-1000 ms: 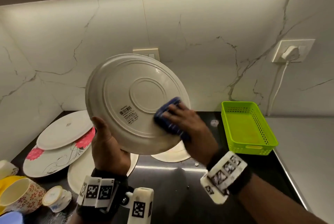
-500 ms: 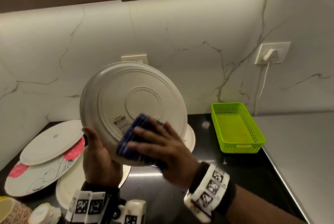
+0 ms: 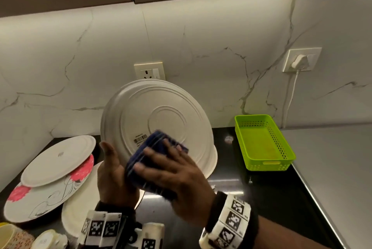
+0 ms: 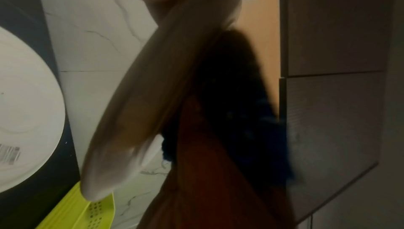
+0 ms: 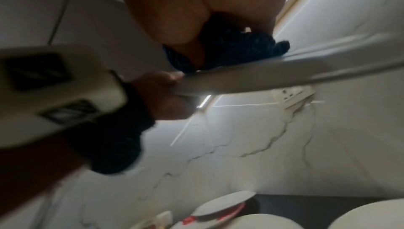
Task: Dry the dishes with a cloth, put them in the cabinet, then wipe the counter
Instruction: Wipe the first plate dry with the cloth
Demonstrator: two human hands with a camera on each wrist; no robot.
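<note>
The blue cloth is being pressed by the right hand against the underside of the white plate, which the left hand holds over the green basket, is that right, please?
Not quite: the white plate is held over the black counter, with the green basket off to its right, as the head view shows. The rest stands: the right hand presses the blue cloth against the plate's underside, and the left hand holds it.

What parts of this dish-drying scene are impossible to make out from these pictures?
- Eating side of the round white plate: turned away in the head view.
- Barcode label text: too small.
- Dark blue cloth: motion-blurred, partly under the right hand.
- Cups: cut off by the bottom-left edge.
</note>
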